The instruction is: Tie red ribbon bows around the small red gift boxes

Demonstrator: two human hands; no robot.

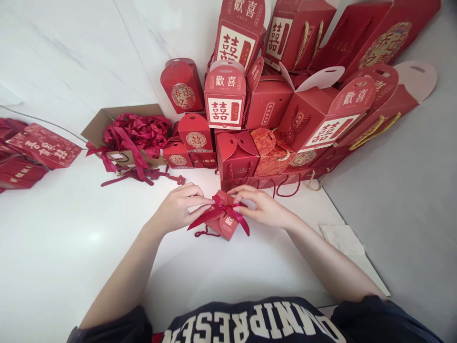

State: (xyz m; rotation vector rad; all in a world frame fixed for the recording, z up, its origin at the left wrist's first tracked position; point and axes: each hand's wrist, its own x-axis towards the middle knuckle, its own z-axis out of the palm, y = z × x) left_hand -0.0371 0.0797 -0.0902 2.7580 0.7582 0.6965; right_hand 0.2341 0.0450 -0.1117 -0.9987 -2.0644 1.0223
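The left hand (180, 207) and right hand (262, 206) both pinch the red ribbon bow (220, 208) on a small red gift box (228, 227), which sits on the white table (71, 247). Stacked red gift boxes (224, 97) rise beyond, with a cardboard box (96, 126) of ribbon far left.

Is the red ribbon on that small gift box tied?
Tied: a red bow sits on the gift box, its loops and two loose tails showing.
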